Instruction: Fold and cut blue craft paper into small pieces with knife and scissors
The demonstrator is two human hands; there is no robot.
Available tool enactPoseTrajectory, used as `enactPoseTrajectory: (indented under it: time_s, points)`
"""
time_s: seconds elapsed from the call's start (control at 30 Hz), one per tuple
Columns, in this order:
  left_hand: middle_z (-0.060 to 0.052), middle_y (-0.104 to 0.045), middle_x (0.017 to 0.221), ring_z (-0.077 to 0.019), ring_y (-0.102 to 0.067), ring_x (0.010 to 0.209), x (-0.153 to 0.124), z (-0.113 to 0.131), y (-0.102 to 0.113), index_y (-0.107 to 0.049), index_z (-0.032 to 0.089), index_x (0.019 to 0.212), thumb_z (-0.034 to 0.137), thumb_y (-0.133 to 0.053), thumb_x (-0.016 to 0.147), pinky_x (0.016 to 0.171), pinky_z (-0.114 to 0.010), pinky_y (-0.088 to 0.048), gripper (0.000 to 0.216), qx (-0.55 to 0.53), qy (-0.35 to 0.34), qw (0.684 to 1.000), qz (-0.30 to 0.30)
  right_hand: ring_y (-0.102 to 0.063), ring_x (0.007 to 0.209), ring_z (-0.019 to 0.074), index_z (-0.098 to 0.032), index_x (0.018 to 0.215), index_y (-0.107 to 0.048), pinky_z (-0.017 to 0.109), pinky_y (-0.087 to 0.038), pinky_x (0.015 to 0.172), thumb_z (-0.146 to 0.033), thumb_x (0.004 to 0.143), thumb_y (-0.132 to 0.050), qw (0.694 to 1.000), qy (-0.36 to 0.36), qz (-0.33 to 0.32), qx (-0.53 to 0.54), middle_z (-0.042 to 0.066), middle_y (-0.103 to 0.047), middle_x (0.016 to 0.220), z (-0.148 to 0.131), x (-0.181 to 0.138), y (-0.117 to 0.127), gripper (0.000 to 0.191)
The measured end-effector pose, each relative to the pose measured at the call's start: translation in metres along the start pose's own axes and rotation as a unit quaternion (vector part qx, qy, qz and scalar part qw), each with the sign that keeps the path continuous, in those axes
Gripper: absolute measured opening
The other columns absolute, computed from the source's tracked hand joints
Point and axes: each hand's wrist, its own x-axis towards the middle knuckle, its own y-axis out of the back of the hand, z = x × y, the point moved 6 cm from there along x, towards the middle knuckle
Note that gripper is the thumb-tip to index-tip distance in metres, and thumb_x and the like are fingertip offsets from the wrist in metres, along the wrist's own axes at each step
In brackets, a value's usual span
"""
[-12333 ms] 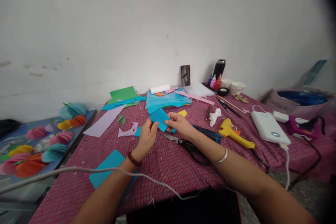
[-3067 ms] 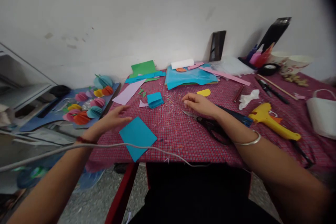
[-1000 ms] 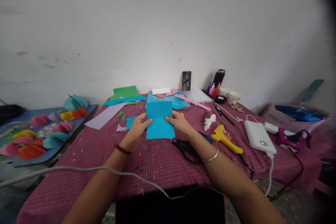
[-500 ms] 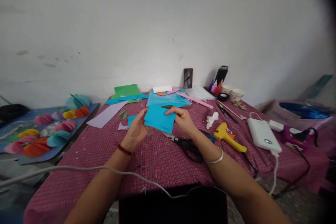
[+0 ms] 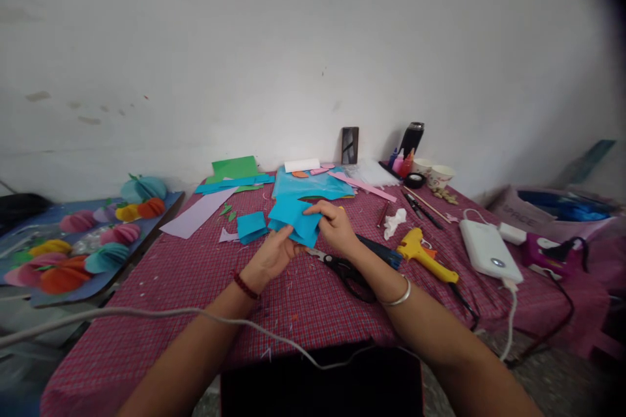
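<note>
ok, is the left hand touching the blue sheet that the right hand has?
Touching. The head view shows the left hand with its thumb over the near edge of the blue sheet.

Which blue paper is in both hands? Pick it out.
The bent blue paper pinched by the left hand and right hand; the folded blue piece to its left and the blue strips and blue sheets behind lie unheld.
</note>
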Motion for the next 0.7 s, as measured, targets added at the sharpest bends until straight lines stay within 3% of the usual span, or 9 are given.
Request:
enactPoseTrajectory:
  time_s: [0.1, 0.2, 0.33, 0.43, 0.53, 0.6, 0.7]
  points:
    - [-0.006, -0.072, 0.098, -0.0237, -0.064, 0.096, 0.0, 0.006, -0.004, -0.06, 0.019, 0.113, 0.025, -0.069, 0.069, 0.082, -0.037, -0.051, 0.045, -0.005, -0.008, 1.0, -0.022, -0.054, 0.074, 0.016, -0.019, 0.092, -0.068, 0.027, -0.043, 0.068, -0.002, 0.072, -0.038, 0.999, 0.016, -0.021, -0.031, 0.003, -0.057, 0.079, -0.001, -0.002, -0.004, 0.04]
    - [-0.007, -0.07, 0.106, -0.025, -0.062, 0.102, 0.002, 0.011, -0.005, -0.062, 0.017, 0.111, 0.025, -0.068, 0.071, 0.088, -0.039, -0.049, 0.042, -0.001, -0.02, 1.0, -0.013, -0.055, 0.078, 0.0168, -0.019, 0.095, -0.067, 0.028, -0.043, 0.071, -0.002, 0.074, -0.039, 0.996, 0.03, -0.038, -0.073, 0.004, -0.057, 0.083, -0.003, -0.004, -0.006, 0.039]
    - [-0.002, -0.072, 0.086, -0.0178, -0.065, 0.077, 0.004, 0.02, 0.013, -0.066, 0.016, 0.083, 0.023, -0.075, 0.068, 0.08, -0.035, -0.05, 0.018, 0.009, -0.064, 0.99, 0.126, -0.056, 0.086, 0.0187, -0.02, 0.107, -0.064, 0.031, -0.045, 0.078, -0.004, 0.076, -0.042, 0.986, 0.059, -0.127, -0.094, 0.006, -0.057, 0.092, -0.014, -0.007, -0.018, 0.042]
    - [-0.001, -0.071, 0.077, -0.017, -0.064, 0.07, 0.004, 0.035, 0.027, -0.066, 0.016, 0.076, 0.021, -0.078, 0.062, 0.077, -0.035, -0.05, 0.019, 0.067, -0.111, 0.975, 0.181, -0.053, 0.105, 0.0214, -0.022, 0.13, -0.047, 0.038, -0.042, 0.093, -0.009, 0.077, -0.05, 0.985, 0.042, -0.168, -0.02, 0.009, -0.055, 0.114, -0.018, -0.007, -0.024, 0.055]
    - [-0.001, -0.07, 0.075, -0.017, -0.062, 0.07, 0.002, 0.049, 0.029, -0.069, 0.015, 0.078, 0.02, -0.078, 0.061, 0.077, -0.034, -0.048, 0.019, 0.203, -0.152, 0.953, 0.168, -0.05, 0.115, 0.0224, -0.022, 0.14, -0.031, 0.042, -0.039, 0.099, -0.026, 0.086, -0.053, 0.987, -0.017, -0.126, 0.096, 0.012, -0.051, 0.124, -0.013, -0.005, -0.022, 0.058]
    - [-0.001, -0.069, 0.072, -0.017, -0.061, 0.07, 0.001, 0.046, 0.026, -0.07, 0.015, 0.074, 0.018, -0.078, 0.061, 0.077, -0.032, -0.048, 0.015, 0.255, -0.146, 0.945, 0.142, -0.05, 0.116, 0.0218, -0.021, 0.138, -0.033, 0.041, -0.04, 0.098, -0.041, 0.092, -0.044, 0.982, -0.055, -0.101, 0.148, 0.013, -0.052, 0.124, -0.008, -0.006, -0.022, 0.051]
    - [-0.001, -0.07, 0.077, -0.0188, -0.061, 0.075, 0.001, 0.028, 0.018, -0.071, 0.016, 0.077, 0.014, -0.076, 0.061, 0.076, -0.032, -0.048, 0.017, 0.243, -0.105, 0.959, 0.101, -0.05, 0.118, 0.0203, -0.022, 0.133, -0.042, 0.037, -0.038, 0.1, -0.051, 0.096, -0.03, 0.979, -0.076, -0.095, 0.164, 0.011, -0.053, 0.126, -0.007, -0.008, -0.025, 0.049]
